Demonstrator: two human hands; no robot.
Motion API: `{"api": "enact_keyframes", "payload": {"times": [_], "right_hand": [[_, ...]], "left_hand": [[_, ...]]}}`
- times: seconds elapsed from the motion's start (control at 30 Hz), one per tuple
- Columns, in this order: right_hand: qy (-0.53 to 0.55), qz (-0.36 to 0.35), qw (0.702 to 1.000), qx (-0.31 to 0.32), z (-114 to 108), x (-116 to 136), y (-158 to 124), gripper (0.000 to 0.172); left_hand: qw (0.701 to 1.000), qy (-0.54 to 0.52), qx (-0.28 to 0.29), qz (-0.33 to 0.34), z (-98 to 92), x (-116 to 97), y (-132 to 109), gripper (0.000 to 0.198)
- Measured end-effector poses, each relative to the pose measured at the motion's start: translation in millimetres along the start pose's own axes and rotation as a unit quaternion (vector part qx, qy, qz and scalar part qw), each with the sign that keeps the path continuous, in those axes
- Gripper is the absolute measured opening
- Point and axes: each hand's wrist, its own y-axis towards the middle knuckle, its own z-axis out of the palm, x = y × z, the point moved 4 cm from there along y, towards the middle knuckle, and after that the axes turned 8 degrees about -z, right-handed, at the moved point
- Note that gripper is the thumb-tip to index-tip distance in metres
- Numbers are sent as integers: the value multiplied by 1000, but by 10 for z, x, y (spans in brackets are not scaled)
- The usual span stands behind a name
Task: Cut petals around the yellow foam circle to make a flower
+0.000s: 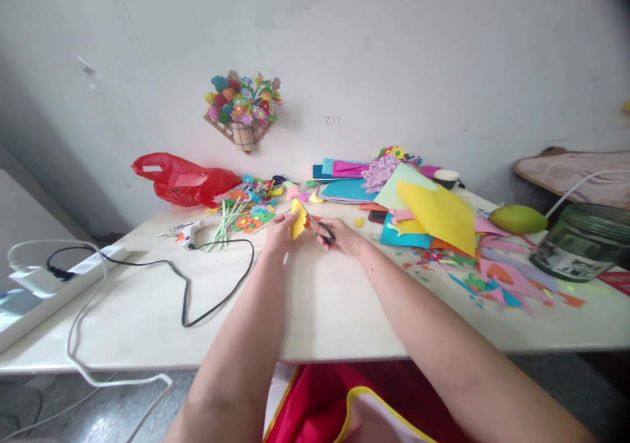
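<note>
Over the middle of the white table, my left hand (279, 234) pinches a yellow foam sheet piece (296, 220) with a scalloped edge, held upright. My right hand (339, 235) is closed around the black handles of a pair of scissors (325, 231). The scissor blades point left toward the yellow piece, close to its right edge; whether they touch it I cannot tell. A bit of orange foam shows just behind the blades. On the table right of the scissors lies a small yellow disc (359, 222).
Left are a white glue gun (191, 234) with a black cord, pale green sticks (227, 223), a red plastic bag (187, 179) and a power strip (93, 266). Right are stacked foam sheets (438, 213), scraps (497, 285), a green mango-like fruit (519, 219) and a glass jar (585, 239).
</note>
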Motion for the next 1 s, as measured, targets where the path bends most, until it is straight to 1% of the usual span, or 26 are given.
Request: {"api": "enact_keyframes", "payload": {"times": [0.1,0.33,0.7,1.0], "right_hand": [[12,2,1000,2,6,12,-5,35],[21,-5,1000,8,18,42,-12,33],[15,3,1000,3,7,63,-18,34],[5,7,1000,4,10,80,-26,36]], "left_hand": [[1000,-2,-12,-4,-14,3,9,32],[1000,0,-13,-14,-45,25,29,29],[1000,-7,20,-23,-75,58,66,31],[1000,1,18,-13,-97,59,78,32]]}}
